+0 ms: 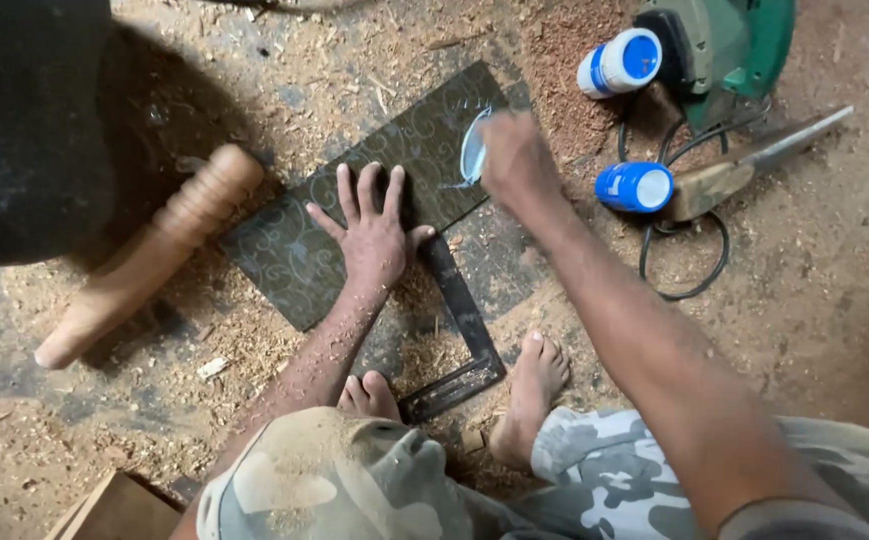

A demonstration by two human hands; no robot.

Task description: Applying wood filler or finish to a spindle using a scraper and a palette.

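Note:
My left hand (374,228) lies flat with fingers spread on a dark patterned panel (294,245) on the sawdust-covered floor. At the panel's far right corner my right hand (516,158) is closed around a small, light, translucent object (472,150); its kind is unclear. A dark metal square (459,330) lies under my left wrist, its corner near my bare feet (534,385).
A turned wooden leg (149,255) lies to the left. Two blue-and-white bottles (619,62) (634,186), a green power tool (724,45), a black cable (694,270) and a wood-handled chisel (754,160) sit at right. A dark object (24,120) fills the top left.

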